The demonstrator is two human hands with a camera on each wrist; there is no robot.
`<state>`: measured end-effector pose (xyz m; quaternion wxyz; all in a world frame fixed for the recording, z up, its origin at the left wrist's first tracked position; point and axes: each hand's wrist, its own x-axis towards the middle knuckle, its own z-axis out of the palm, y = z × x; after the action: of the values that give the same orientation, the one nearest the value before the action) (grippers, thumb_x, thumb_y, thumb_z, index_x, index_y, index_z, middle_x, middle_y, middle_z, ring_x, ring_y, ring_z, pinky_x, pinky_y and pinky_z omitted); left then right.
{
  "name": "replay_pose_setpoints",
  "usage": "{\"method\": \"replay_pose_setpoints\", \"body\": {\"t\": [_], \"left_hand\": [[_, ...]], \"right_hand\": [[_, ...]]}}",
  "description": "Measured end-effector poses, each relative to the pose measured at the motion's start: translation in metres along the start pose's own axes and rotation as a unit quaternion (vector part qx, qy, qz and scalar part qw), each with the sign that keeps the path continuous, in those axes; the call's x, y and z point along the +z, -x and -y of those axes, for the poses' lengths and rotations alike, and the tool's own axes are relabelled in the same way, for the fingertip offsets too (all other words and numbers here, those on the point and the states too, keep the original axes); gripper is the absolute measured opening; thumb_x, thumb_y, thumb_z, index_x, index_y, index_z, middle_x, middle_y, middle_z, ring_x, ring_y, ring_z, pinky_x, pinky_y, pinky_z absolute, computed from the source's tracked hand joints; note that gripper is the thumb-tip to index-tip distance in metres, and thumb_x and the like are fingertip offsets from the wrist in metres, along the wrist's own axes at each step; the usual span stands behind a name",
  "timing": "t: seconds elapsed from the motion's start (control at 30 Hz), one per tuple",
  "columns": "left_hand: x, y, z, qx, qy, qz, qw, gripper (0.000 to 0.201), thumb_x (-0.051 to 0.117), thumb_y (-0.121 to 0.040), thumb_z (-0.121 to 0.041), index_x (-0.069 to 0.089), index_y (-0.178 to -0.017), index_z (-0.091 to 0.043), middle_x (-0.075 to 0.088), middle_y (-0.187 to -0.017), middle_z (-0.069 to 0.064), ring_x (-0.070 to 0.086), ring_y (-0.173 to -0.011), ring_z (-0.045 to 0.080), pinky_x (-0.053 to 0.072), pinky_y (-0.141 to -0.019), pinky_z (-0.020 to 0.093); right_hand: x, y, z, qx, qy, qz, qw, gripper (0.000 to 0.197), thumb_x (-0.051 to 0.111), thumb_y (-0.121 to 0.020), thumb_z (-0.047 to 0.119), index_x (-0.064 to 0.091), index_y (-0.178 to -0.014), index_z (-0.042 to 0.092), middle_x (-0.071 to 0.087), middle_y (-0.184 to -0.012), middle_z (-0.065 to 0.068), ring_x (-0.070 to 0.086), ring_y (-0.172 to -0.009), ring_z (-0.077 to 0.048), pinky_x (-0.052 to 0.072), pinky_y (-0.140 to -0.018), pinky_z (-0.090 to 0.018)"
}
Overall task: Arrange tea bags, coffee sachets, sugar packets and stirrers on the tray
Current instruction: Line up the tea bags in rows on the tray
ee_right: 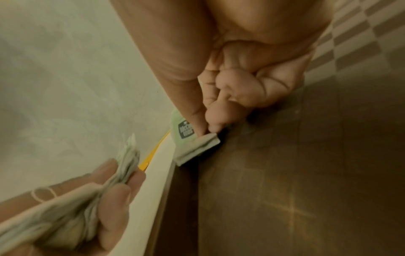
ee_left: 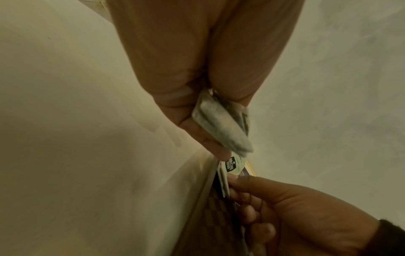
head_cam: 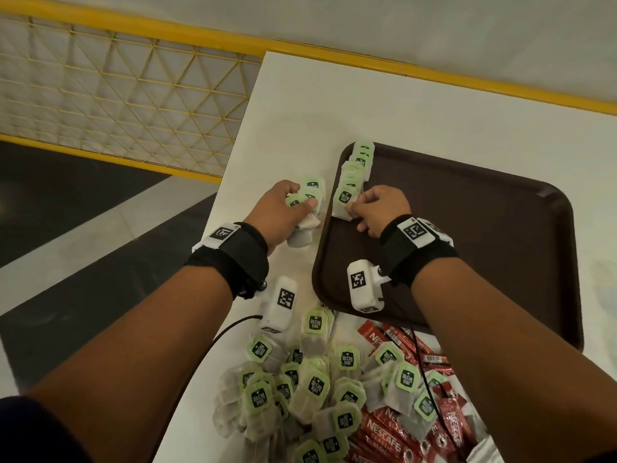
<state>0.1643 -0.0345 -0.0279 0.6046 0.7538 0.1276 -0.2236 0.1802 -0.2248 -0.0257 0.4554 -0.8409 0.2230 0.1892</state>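
A dark brown tray lies on the white table. Along its left rim stands a row of green-tagged tea bags. My right hand pinches the nearest tea bag of that row, seen close in the right wrist view as the tea bag between thumb and fingertip of the right hand. My left hand grips a bundle of tea bags just left of the tray; in the left wrist view the bundle sits in the left hand.
A heap of loose tea bags and red Nescafe coffee sachets covers the near table, in front of the tray. The table's left edge drops to a dark floor. A yellow mesh railing runs behind.
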Motion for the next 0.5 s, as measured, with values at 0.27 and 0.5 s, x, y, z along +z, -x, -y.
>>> {"method": "replay_pose_setpoints", "body": {"t": [0.27, 0.5], "left_hand": [[0.001, 0.0, -0.003, 0.024, -0.08, -0.009, 0.996, 0.04, 0.068, -0.089, -0.035, 0.054, -0.12, -0.014, 0.064, -0.115, 0.007, 0.064, -0.1, 0.022, 0.054, -0.089, 0.037], [0.009, 0.0, -0.007, 0.09, -0.162, 0.016, 0.983, 0.024, 0.068, -0.09, -0.029, 0.056, -0.105, -0.015, 0.063, -0.096, 0.003, 0.058, -0.083, 0.017, 0.05, -0.076, 0.033]], "right_hand": [[-0.005, 0.002, -0.006, 0.01, -0.005, -0.004, 1.0, 0.014, 0.071, -0.086, 0.022, 0.059, -0.084, 0.016, 0.067, -0.077, -0.003, 0.058, -0.05, -0.011, 0.048, -0.05, -0.027], [-0.001, 0.024, 0.002, -0.102, -0.071, 0.008, 0.992, 0.024, 0.068, -0.089, 0.034, 0.07, -0.095, 0.011, 0.066, -0.077, -0.001, 0.053, -0.055, -0.008, 0.044, -0.05, -0.021]]}}
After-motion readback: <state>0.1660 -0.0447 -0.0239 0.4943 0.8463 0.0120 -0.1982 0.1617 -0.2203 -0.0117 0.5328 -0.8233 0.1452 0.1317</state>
